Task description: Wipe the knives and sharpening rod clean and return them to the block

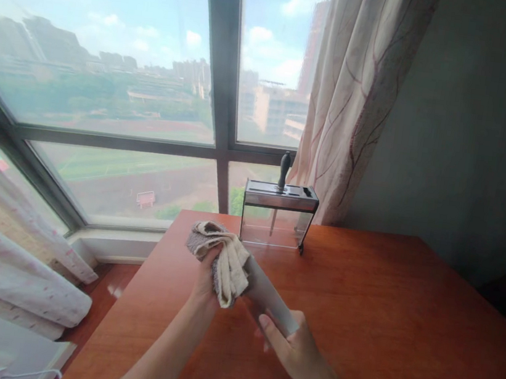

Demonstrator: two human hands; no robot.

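Observation:
My right hand [292, 347] grips the handle end of a knife whose broad grey blade [267, 294] points up and to the left over the wooden table [381, 312]. My left hand [206, 283] holds a crumpled beige cloth [225, 260] wrapped over the far part of the blade. Behind them, at the table's far edge, stands a clear knife block with a metal top [278, 211]. One dark-handled tool [284, 169] sticks up from its slots.
A large window [152, 108] with dark frames runs along the far side. A patterned curtain [357, 104] hangs at the right of it, beside a grey wall. White bedding [4, 269] lies at the lower left, past the table's left edge.

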